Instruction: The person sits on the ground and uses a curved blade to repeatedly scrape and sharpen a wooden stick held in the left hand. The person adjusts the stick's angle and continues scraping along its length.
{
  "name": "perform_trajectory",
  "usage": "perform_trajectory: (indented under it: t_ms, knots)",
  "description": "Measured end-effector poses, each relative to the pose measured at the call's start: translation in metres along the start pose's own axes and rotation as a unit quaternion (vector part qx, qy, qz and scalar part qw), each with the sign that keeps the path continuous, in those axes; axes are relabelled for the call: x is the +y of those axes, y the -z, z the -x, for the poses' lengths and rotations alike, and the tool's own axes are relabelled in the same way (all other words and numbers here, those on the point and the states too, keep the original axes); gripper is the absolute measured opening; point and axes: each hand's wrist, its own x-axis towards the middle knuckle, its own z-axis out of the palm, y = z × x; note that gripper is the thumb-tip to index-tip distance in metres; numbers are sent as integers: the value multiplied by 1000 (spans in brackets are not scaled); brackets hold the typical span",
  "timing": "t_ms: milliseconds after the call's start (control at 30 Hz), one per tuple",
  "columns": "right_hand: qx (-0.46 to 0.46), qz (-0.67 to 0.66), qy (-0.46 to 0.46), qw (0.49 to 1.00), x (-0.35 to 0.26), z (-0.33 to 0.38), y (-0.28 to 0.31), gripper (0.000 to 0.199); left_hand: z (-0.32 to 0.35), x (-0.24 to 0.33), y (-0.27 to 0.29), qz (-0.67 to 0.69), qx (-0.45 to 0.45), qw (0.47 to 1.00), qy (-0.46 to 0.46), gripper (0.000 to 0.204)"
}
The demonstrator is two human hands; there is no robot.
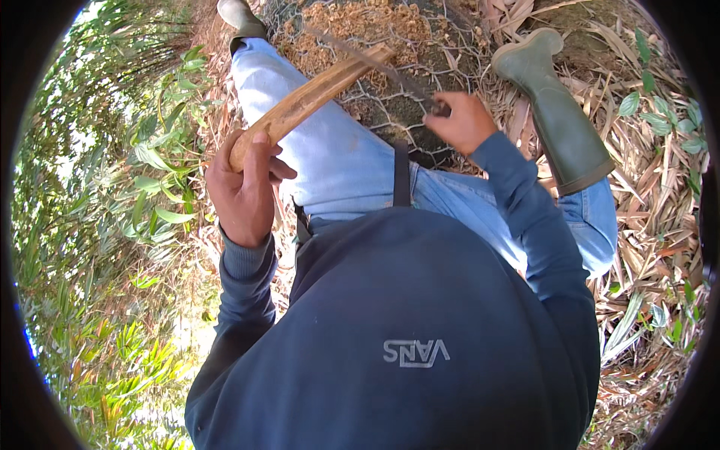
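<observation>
Outdoors, step in hand: by the look of it, shaving or scraping the long, curved, pale-brown strip of wood or bark (311, 97), with the blade laid across its far end.
Wooden strip: slightly bowed, rough and fibrous on its face, tan with darker streaks; it slants over the person's left thigh in light-blue denim (330, 157), near end in the left hand, far end above the heap of shavings.
Left hand (244, 187): fingers wrapped firmly around the near end of the strip, thumb pressed against its side.
Right hand (461, 120): closed in a fist around the dark handle of a thin, long metal blade (360, 54), just right of the strip's far end; the blade crosses the strip's tip.
Shavings: a crumbly orange-brown pile of wood chips (367, 26) beyond the strip's far end, lying on wire mesh with hexagonal holes (420, 75).
Boots: a dull-green rubber boot (559, 112), smooth and matte, well to the right of the strip; another boot toe (238, 13) to the left of its far end.
Ground: dry, straw-coloured leaves (652, 210) right of the boot; green leafy plants (161, 157) left of the strip.
Next move calls for: judged from the pose, a steady hold on the strip and a controlled draw of the blade along the grain, kept away from the thigh beneath.
</observation>
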Motion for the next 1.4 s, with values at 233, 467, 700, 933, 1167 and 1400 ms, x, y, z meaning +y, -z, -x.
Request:
perform_trajectory:
  t_ms: [233, 467, 700, 933, 1167, 1400]
  knots:
    - [61, 47, -19, 997, 28, -18, -18, 38, -5, 3, 1, 19, -12, 1000, 0, 33]
    - [62, -24, -80, 995, 51, -24, -23, 33, -9, 6, 1, 8, -13, 1000, -14, 31]
    - [67, 33, 10, 997, 28, -7, -30, 33, -9, -1, 2, 18, 3, 1000, -3, 30]
    - [36, 12, -4, 999, 13, -11, -14, 35, -12, 1, 5, 20, 3, 1000, 0, 32]
    - [49, 12, -52, 997, 41, -30, -21, 37, -13, 0, 8, 28, -2, 1000, 8, 31]
    - [58, -9, -94, 994, 57, -29, -24, 38, -11, 3, 8, 46, -31, 998, 4, 33]
